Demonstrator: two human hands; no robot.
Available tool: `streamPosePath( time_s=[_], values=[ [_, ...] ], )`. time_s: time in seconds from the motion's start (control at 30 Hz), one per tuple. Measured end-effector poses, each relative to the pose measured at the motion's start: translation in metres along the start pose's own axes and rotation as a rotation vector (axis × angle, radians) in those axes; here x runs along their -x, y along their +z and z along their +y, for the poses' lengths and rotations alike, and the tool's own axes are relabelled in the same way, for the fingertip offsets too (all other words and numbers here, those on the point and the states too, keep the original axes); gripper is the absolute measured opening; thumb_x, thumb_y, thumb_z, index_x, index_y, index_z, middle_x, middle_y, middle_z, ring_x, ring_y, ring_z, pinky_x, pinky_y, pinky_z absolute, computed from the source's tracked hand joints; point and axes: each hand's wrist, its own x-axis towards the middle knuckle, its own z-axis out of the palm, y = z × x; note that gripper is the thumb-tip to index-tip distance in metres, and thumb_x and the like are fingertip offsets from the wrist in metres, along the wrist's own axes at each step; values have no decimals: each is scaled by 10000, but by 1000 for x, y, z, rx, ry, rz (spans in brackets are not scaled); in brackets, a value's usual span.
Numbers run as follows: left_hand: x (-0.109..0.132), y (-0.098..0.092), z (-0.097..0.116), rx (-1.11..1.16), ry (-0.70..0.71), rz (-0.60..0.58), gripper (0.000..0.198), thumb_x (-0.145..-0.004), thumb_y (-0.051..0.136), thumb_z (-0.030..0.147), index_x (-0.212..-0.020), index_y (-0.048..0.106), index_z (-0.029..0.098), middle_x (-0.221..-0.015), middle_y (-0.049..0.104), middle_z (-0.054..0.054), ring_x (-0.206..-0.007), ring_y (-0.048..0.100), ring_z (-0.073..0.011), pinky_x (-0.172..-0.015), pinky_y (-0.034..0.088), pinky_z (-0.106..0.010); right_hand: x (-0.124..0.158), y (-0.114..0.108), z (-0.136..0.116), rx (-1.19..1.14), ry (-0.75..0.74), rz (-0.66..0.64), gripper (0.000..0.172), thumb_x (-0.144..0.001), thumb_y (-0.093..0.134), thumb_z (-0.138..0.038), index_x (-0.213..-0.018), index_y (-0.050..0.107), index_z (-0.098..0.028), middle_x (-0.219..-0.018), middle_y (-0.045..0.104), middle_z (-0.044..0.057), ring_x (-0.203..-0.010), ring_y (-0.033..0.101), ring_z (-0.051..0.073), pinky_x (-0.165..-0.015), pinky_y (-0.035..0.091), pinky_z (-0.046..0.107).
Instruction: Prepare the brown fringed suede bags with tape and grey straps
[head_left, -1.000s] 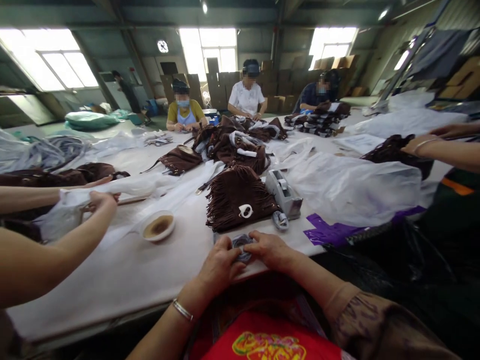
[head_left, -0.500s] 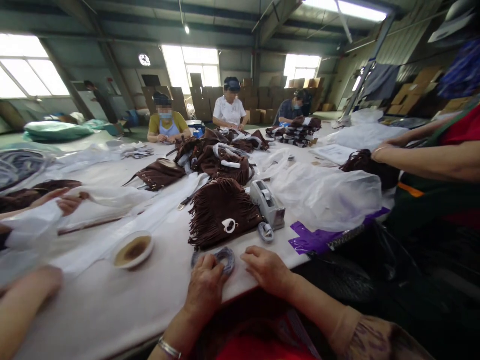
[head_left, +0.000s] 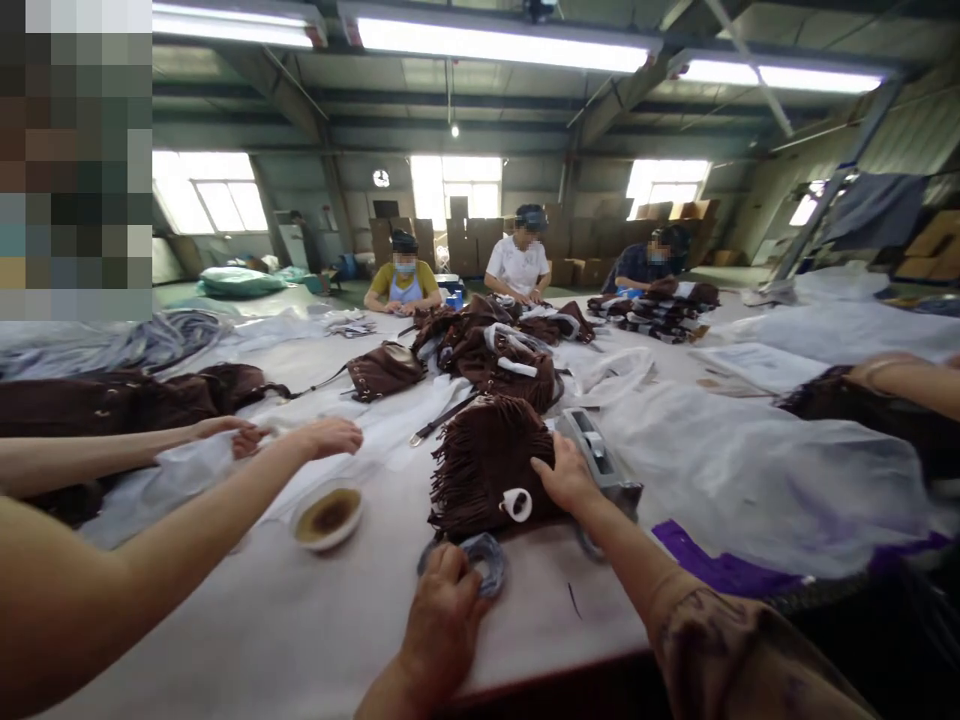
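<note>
A dark brown fringed bag (head_left: 491,465) lies flat on the white-covered table, a small white heart-shaped tag (head_left: 517,505) on its front. My left hand (head_left: 448,610) is closed around part of a grey-blue ring-shaped roll (head_left: 487,562) at the bag's near edge. At the bag's right edge rests my right hand (head_left: 568,475), thumb apart from the fingers and touching the brown material. Its fingertips are partly hidden between the bag and a grey tape dispenser (head_left: 600,450). Another roundish grey item is mostly covered by my right forearm.
On the left, a co-worker's arms (head_left: 247,490) reach over a white dish (head_left: 328,515) of brownish stuff. Beyond lies a heap of brown bags (head_left: 487,345). Clear plastic sheeting (head_left: 787,440) and a purple strip (head_left: 720,565) lie right. Several people work across the table.
My right hand has moved forward from the table edge onto the bag's right side. My left hand stays at the roll. The co-worker's arm on the left has stretched out past the dish.
</note>
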Motion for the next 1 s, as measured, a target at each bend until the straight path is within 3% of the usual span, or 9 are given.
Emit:
streamPosePath(
  time_s=[0.13,0.27,0.37,0.43,0.63,0.73,0.83,1.0],
  values=[
    [4,11,-9,-6,-26,23,106,-782,629,106,-823,637,204,-922,547,-72,-914,514,-233,-771,480,-359,-17,33,-24,60,0,-125,666,-899,583,-398,-1453,398,-78,-1420,466,244,-1316,458,326,-1027,429,439],
    [8,26,-22,-19,-25,30,195,-710,658,74,-849,633,209,-943,546,-72,-963,522,-257,-804,493,-387,-18,53,-50,41,-182,-122,602,-901,593,-373,-1432,457,-123,-1407,515,192,-1276,505,279,-1016,429,385],
    [10,35,-28,-40,-27,31,220,-680,683,70,-840,630,211,-953,548,-75,-1016,523,-284,-825,507,-407,-34,45,-55,60,-274,-157,434,-999,411,-326,-1389,531,-177,-1326,614,109,-1209,560,202,-1004,426,310],
    [10,39,-29,-46,-31,31,216,-678,693,72,-824,623,214,-946,549,-71,-1045,524,-292,-844,515,-416,-53,31,-47,131,-225,-165,417,-1016,323,-254,-1311,607,-173,-1251,665,103,-1151,592,196,-968,436,294],
    [10,37,-28,-18,-49,29,197,-712,685,86,-832,610,222,-971,555,-67,-1111,517,-295,-881,522,-425,-99,-3,-12,391,-94,-316,288,-878,512,-125,-1015,764,-149,-1077,733,129,-1033,648,225,-864,439,265],
    [7,32,-26,2,-25,30,109,-785,636,134,-845,615,222,-960,553,-78,-1057,541,-283,-834,531,-411,-97,-3,-6,500,-99,-424,227,-804,591,-84,-921,776,-141,-1017,742,147,-994,666,247,-835,451,281],
    [5,29,-25,9,-21,23,74,-823,604,159,-858,623,221,-956,555,-86,-1020,549,-279,-811,532,-409,-87,4,-5,579,-113,-474,202,-812,620,-87,-963,754,-104,-1054,725,181,-1018,664,271,-845,473,315],
    [4,25,-24,16,-32,19,88,-814,609,140,-847,621,220,-956,556,-84,-1053,538,-290,-852,527,-433,-84,14,-6,650,-128,-525,141,-916,655,-240,-970,703,-119,-1052,714,98,-1007,661,220,-918,507,400]
  ],
)
